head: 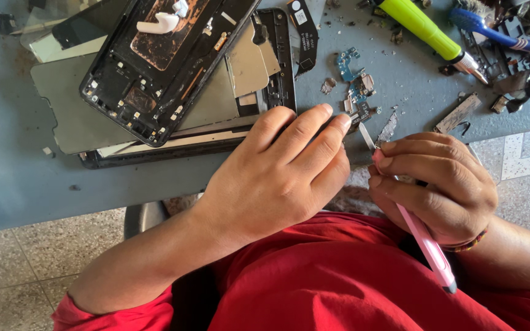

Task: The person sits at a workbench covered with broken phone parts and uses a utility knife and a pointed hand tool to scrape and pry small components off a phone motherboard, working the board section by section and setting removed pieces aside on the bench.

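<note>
Pink knife (pixel 421 236) gripped by right hand (pixel 437 184) | left hand (pixel 283 168) seemingly pinning small board (pixel 362 113) | blade beside board

A grey-blue worktable (pixel 13 153) carries a stack of flat phone panels (pixel 75 110) with a black phone frame (pixel 161 61) on top. To the right lie small blue circuit pieces (pixel 354 76), a yellow-green screwdriver (pixel 424 30), a blue-handled tool (pixel 492 30) and scattered dark scraps (pixel 458 113).
</note>
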Action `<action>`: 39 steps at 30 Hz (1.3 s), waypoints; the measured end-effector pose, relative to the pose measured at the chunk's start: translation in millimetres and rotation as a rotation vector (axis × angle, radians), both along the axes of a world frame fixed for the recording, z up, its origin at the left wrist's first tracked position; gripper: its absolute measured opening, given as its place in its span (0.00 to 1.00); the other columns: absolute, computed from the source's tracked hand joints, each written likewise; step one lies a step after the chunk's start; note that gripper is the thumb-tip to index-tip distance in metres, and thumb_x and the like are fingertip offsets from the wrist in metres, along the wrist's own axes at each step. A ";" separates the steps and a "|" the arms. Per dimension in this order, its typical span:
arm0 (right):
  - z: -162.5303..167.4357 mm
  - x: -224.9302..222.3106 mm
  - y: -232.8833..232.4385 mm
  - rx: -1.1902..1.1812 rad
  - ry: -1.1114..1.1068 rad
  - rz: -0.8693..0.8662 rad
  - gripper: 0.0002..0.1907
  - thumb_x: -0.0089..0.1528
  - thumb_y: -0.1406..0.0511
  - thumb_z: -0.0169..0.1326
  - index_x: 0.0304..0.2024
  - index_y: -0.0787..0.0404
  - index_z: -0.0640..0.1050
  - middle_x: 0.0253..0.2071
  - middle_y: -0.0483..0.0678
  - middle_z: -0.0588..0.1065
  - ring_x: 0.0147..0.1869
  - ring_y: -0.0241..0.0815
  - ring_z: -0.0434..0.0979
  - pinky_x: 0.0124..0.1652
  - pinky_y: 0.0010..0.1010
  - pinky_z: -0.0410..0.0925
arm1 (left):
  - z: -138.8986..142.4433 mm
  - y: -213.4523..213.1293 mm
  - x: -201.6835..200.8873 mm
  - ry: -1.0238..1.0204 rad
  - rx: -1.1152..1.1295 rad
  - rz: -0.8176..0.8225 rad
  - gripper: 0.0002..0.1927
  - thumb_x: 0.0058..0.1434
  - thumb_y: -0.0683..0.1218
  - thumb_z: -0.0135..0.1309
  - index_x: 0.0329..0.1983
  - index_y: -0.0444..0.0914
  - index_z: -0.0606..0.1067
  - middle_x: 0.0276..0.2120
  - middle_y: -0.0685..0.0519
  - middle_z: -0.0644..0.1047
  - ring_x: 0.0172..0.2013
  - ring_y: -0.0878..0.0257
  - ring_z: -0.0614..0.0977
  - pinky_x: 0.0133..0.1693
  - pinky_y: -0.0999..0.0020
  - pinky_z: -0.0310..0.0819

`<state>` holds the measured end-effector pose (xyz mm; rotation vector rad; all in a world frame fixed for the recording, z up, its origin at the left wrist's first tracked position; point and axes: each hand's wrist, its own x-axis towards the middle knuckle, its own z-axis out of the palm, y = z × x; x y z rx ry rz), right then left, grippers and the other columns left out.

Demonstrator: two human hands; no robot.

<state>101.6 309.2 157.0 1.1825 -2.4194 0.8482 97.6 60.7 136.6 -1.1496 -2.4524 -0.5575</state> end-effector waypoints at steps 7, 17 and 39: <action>1.7 -4.6 -2.3 0.013 -0.006 0.027 0.11 0.51 0.75 0.71 0.32 0.63 0.80 0.38 0.51 0.76 0.46 0.51 0.81 0.43 0.40 0.77 | -1.1 0.0 -1.3 -0.002 -0.001 -0.002 0.05 0.75 0.44 0.56 0.46 0.37 0.77 0.58 0.47 0.78 0.62 0.54 0.77 0.60 0.58 0.69; 7.4 -8.5 0.8 0.007 -0.009 0.039 0.10 0.53 0.73 0.70 0.32 0.65 0.80 0.38 0.52 0.77 0.46 0.51 0.82 0.44 0.40 0.77 | 4.3 2.9 -0.2 0.001 -0.018 -0.004 0.06 0.75 0.45 0.56 0.45 0.37 0.77 0.59 0.47 0.78 0.62 0.55 0.76 0.61 0.59 0.69; 29.6 -20.0 5.5 0.017 -0.006 -0.010 0.12 0.53 0.79 0.68 0.32 0.65 0.77 0.37 0.53 0.76 0.44 0.52 0.82 0.43 0.39 0.77 | 24.7 11.5 -8.8 -0.010 -0.021 -0.009 0.06 0.73 0.45 0.56 0.47 0.38 0.78 0.59 0.47 0.77 0.62 0.54 0.76 0.60 0.58 0.68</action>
